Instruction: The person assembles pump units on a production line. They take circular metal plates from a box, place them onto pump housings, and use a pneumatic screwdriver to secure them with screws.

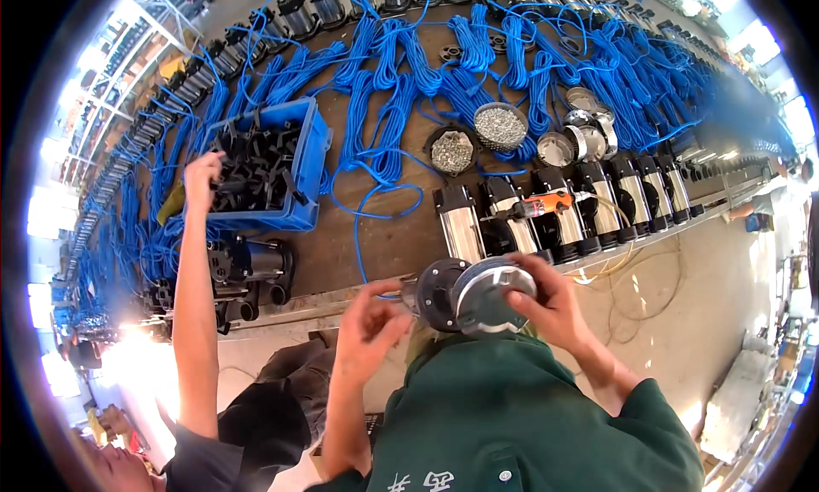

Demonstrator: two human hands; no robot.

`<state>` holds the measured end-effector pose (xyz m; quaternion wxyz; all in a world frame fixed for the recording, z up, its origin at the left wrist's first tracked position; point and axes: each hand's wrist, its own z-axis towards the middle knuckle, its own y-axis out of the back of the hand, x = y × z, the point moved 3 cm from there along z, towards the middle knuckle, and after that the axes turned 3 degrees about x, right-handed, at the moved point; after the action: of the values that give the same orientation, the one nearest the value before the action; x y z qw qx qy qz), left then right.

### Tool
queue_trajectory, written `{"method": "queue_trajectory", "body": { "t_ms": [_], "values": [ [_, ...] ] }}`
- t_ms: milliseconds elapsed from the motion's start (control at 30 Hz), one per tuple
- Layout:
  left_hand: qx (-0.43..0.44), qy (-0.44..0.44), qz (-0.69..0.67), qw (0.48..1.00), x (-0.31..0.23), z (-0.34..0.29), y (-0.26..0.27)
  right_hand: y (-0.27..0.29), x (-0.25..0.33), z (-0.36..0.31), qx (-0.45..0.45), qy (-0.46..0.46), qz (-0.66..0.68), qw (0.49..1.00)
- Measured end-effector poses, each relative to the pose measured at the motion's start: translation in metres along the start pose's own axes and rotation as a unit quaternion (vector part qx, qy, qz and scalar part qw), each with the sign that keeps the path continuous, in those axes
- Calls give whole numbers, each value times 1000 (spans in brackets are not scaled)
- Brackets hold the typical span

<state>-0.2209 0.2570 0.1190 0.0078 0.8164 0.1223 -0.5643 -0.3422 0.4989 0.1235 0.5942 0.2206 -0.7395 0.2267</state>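
Observation:
My right hand grips a round metal cover with a silvery rim and grey face. Its thumb presses on the face while the other fingers go round the far edge. Just left of the cover, and partly hidden by it, is a black round flange with small bolts. Beside that flange my left hand is raised, thumb and fingers apart; I see nothing held in it. Whether its fingertips touch the metal part next to the flange, I cannot tell.
A co-worker's hand reaches into a blue crate of black parts. Metal pump bodies line the bench edge, an orange power driver lying across them. Behind are bowls of small hardware, metal rings and coiled blue cables.

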Motion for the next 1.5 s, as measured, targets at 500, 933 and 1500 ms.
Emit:
{"method": "queue_trajectory", "body": {
  "t_ms": [500,933,1500],
  "values": [
    [-162,-268,419,852,50,18,-63,-28,-26,39,131,181,-374,900],
    [-157,-226,421,864,52,21,-72,-23,-22,61,235,227,-343,880],
    [-222,-262,429,835,61,22,-84,3,-35,56,211,193,-226,931]
  ]
}}
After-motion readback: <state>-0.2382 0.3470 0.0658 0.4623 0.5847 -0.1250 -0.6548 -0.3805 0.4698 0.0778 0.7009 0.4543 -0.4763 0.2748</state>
